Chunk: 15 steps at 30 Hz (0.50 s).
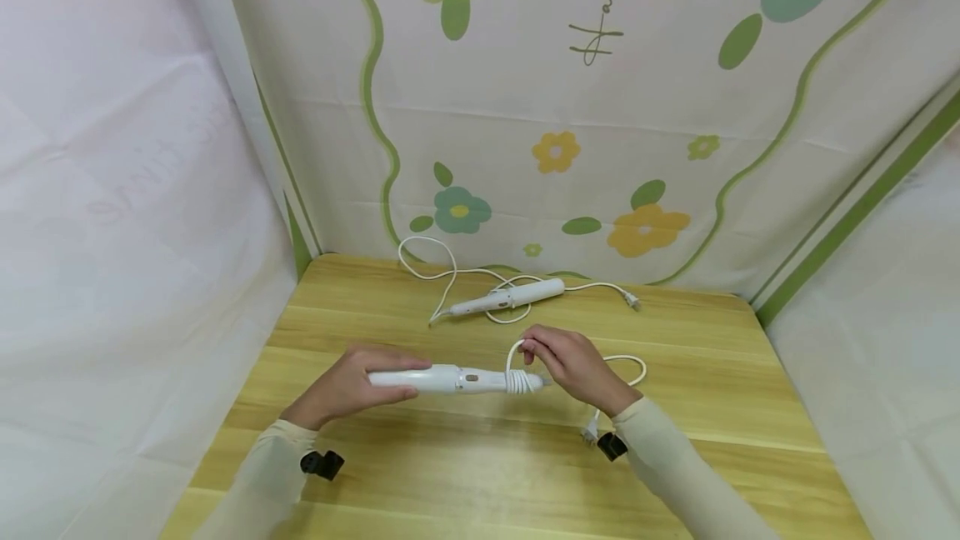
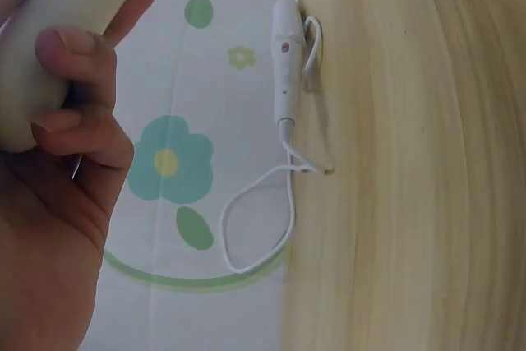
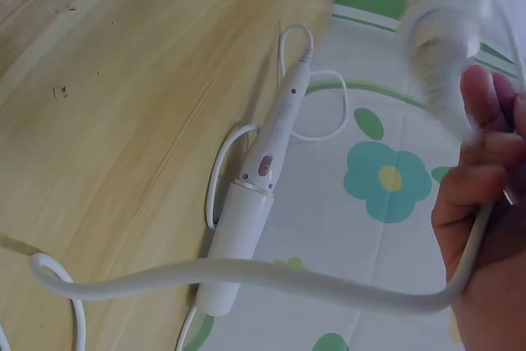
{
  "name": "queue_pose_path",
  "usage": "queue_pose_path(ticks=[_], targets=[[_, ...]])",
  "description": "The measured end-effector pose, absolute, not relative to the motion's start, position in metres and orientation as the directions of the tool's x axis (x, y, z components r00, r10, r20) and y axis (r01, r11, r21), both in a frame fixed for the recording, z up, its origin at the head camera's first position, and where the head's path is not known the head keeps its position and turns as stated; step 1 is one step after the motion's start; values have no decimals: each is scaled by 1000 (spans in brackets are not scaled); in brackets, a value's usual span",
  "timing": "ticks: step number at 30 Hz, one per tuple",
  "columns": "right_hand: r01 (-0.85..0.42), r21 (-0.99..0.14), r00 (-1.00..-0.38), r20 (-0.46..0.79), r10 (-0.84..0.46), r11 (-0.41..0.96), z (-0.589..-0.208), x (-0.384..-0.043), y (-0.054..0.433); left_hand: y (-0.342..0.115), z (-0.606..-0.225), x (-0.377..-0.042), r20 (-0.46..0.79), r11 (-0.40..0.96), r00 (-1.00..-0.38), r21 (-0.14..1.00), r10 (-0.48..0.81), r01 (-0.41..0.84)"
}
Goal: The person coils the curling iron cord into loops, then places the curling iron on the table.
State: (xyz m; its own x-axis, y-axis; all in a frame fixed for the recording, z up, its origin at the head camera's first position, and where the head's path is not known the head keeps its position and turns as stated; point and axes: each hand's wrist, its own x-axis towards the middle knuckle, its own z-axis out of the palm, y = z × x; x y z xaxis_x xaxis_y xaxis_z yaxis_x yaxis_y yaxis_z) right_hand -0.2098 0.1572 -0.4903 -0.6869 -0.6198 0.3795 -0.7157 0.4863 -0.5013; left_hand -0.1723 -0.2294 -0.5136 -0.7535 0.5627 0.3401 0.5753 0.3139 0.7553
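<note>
White cord passes through the right hand, its fingers curled inward.

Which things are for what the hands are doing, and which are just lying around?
In the job:
left hand, gripping the front wand
right hand, pinching the partly wrapped front cord
front plug

Just lying about:
back wand
back cord
back plug

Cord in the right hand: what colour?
White cord, no pattern visible; shows best in the right wrist view.
</note>
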Motion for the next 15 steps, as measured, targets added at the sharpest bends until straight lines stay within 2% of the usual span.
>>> queue_pose_path(ticks=[5,15], targets=[[-675,-590,-691,294,-660,443,-492,-215,158,-231,-514,-169,196,246,-805,888,560,388],[-582,-736,-674,199,-711,345,-496,-219,159,-235,-522,-172,151,130,-818,956,555,264]])
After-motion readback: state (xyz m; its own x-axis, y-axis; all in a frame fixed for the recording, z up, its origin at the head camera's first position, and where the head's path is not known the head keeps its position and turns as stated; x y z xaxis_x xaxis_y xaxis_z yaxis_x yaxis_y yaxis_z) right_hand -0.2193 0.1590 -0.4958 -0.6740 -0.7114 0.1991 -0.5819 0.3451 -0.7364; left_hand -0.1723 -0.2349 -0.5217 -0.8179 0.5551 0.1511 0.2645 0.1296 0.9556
